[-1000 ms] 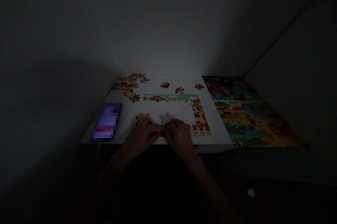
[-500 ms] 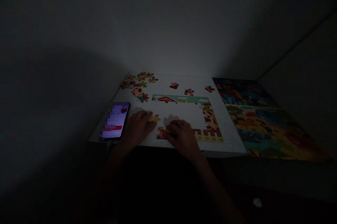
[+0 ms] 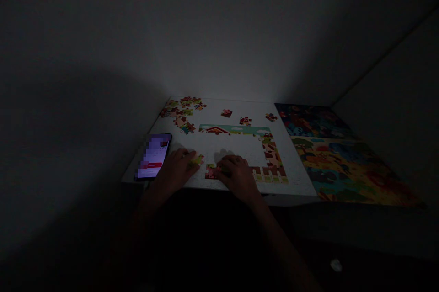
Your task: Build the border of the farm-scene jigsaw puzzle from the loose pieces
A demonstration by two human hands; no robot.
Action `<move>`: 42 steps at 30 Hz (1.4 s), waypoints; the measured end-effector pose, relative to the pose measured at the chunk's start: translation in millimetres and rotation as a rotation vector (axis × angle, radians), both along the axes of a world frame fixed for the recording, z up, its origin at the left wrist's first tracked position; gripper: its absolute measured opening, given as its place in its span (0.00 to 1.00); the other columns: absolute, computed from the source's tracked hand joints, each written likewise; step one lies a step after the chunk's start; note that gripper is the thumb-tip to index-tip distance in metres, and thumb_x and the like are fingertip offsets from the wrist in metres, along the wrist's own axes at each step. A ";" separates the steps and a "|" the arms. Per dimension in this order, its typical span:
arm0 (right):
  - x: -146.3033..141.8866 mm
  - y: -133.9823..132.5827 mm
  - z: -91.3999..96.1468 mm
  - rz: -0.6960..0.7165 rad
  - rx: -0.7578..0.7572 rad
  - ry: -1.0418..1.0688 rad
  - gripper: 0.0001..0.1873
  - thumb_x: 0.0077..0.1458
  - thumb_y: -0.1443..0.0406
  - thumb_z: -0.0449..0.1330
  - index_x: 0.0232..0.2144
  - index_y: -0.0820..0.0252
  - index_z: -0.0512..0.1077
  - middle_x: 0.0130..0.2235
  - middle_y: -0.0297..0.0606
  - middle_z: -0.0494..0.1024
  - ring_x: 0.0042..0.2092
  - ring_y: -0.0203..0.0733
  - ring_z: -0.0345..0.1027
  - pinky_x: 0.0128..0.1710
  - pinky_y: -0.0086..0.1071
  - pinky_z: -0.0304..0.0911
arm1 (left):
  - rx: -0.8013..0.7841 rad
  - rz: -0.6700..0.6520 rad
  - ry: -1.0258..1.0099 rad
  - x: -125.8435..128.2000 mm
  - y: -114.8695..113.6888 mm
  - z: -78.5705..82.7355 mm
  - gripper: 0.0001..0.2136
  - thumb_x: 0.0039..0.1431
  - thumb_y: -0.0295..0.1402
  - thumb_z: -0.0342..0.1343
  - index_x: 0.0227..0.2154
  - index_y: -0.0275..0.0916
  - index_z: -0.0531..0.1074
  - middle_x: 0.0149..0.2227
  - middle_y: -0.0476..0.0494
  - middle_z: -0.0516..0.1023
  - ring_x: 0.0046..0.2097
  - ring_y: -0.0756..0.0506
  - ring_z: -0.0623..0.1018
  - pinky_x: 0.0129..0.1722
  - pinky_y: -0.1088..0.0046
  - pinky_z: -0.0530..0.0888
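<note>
A dim white table (image 3: 226, 148) carries a partly built jigsaw frame (image 3: 267, 146) with a barn strip along the top and a fence row along the bottom. My left hand (image 3: 176, 168) lies near the front edge, its fingertips pinched on a small yellow-green puzzle piece (image 3: 198, 160). My right hand (image 3: 238, 175) rests beside it, fingers curled down onto the pink-red end piece (image 3: 211, 172) of the bottom row. A small gap separates the two pieces.
A lit phone (image 3: 153, 156) lies left of my left hand. A heap of loose pieces (image 3: 181, 109) sits at the back left, with three stray pieces along the back. A finished colourful puzzle (image 3: 336, 155) covers the table's right side. Walls close in behind and right.
My hands, pressed together a second ago, have drawn apart. The left hand now holds the yellow-green piece off to the left, and the pink-red end of the bottom row shows.
</note>
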State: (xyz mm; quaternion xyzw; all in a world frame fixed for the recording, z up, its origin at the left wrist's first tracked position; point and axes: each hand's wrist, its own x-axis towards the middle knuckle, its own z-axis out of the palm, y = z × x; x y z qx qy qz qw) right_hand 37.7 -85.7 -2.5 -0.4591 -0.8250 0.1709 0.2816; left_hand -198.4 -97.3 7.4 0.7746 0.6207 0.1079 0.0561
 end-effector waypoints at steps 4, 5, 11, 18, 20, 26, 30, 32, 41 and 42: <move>0.2 0.0 0.1 -0.003 -0.003 -0.001 0.09 0.58 0.59 0.64 0.39 0.55 0.76 0.45 0.40 0.77 0.48 0.47 0.67 0.49 0.42 0.58 | -0.083 -0.042 0.018 -8.6 -8.9 6.3 0.27 0.60 0.43 0.58 0.60 0.39 0.66 0.48 0.36 0.71 0.49 0.37 0.74 0.49 0.59 0.72; 0.1 0.1 0.0 -0.003 -0.001 -0.001 0.09 0.58 0.59 0.64 0.39 0.55 0.76 0.45 0.39 0.77 0.48 0.47 0.67 0.49 0.42 0.58 | -0.073 -0.051 0.001 -10.2 -8.5 4.9 0.28 0.60 0.43 0.58 0.61 0.39 0.64 0.49 0.36 0.71 0.50 0.37 0.73 0.50 0.59 0.72; -0.2 1.3 -2.3 0.001 0.007 -0.012 0.10 0.59 0.57 0.62 0.39 0.55 0.75 0.45 0.39 0.77 0.48 0.47 0.67 0.49 0.42 0.58 | -0.032 -0.095 -0.086 -17.0 10.0 -6.8 0.24 0.61 0.43 0.58 0.59 0.46 0.67 0.56 0.39 0.67 0.57 0.36 0.68 0.56 0.55 0.67; 1.2 0.6 -2.0 0.004 0.000 -0.009 0.09 0.59 0.58 0.63 0.39 0.55 0.76 0.45 0.39 0.76 0.48 0.47 0.66 0.49 0.42 0.58 | -0.206 -0.238 -0.234 -23.6 3.4 9.7 0.17 0.60 0.30 0.55 0.53 0.43 0.71 0.50 0.40 0.69 0.52 0.41 0.71 0.54 0.60 0.68; 1.2 0.9 -2.3 0.009 -0.009 -0.014 0.09 0.59 0.58 0.63 0.39 0.55 0.76 0.45 0.39 0.76 0.48 0.47 0.66 0.49 0.41 0.58 | -0.223 -0.237 -0.266 -21.4 -3.0 12.3 0.16 0.58 0.30 0.57 0.50 0.42 0.72 0.48 0.41 0.70 0.51 0.41 0.71 0.53 0.61 0.69; 0.6 1.8 -4.9 -0.006 0.005 -0.029 0.11 0.60 0.56 0.62 0.39 0.55 0.76 0.45 0.40 0.77 0.48 0.47 0.66 0.49 0.41 0.57 | -0.197 -0.192 -0.331 -16.9 -9.1 8.2 0.14 0.55 0.30 0.57 0.45 0.41 0.71 0.49 0.41 0.70 0.52 0.40 0.71 0.54 0.61 0.69; 0.4 1.1 -3.4 -0.005 -0.002 -0.027 0.11 0.60 0.56 0.62 0.40 0.55 0.76 0.45 0.40 0.77 0.48 0.47 0.66 0.49 0.41 0.58 | -0.182 -0.204 -0.302 -14.8 -8.7 6.3 0.14 0.56 0.30 0.57 0.47 0.41 0.70 0.50 0.42 0.72 0.53 0.40 0.70 0.55 0.59 0.66; 0.4 0.7 -2.1 -0.001 -0.007 -0.020 0.10 0.60 0.57 0.62 0.40 0.55 0.76 0.45 0.40 0.77 0.49 0.47 0.66 0.49 0.42 0.58 | -0.178 -0.198 -0.278 -12.6 -9.2 6.4 0.14 0.57 0.31 0.57 0.47 0.42 0.71 0.51 0.43 0.72 0.54 0.39 0.70 0.56 0.58 0.65; 0.7 1.0 -2.9 0.002 -0.004 -0.017 0.10 0.59 0.58 0.63 0.40 0.55 0.76 0.46 0.40 0.76 0.49 0.48 0.66 0.49 0.42 0.58 | -0.189 -0.216 -0.212 -6.3 -8.4 9.4 0.15 0.60 0.31 0.55 0.50 0.43 0.71 0.52 0.43 0.72 0.53 0.39 0.71 0.54 0.58 0.66; 0.9 1.2 -3.3 0.003 -0.006 -0.018 0.10 0.59 0.58 0.63 0.41 0.55 0.76 0.46 0.40 0.76 0.49 0.48 0.66 0.49 0.42 0.58 | -0.202 -0.220 -0.205 -5.1 -8.3 11.3 0.16 0.60 0.31 0.55 0.51 0.43 0.71 0.53 0.43 0.71 0.53 0.39 0.70 0.54 0.58 0.66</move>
